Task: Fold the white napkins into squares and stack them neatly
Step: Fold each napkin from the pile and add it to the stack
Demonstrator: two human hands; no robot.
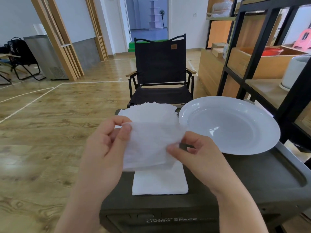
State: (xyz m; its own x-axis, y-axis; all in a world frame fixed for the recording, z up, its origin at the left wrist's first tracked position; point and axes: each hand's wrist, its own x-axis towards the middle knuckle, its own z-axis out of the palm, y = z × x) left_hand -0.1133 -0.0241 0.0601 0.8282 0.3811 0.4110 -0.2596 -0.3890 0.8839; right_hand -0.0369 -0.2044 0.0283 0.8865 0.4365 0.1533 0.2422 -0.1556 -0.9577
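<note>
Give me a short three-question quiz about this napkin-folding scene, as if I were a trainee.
1. True or false: the white plate holds folded napkins.
2. What do the left hand and right hand hold between them?
A. a napkin
B. a plate
C. a cup
3. Where does the folded napkin lie relative to the unfolded pile?

Key:
1. False; the plate has nothing in it.
2. A; both hands pinch the held napkin.
3. Nearer the person, on the dark box top.
</note>
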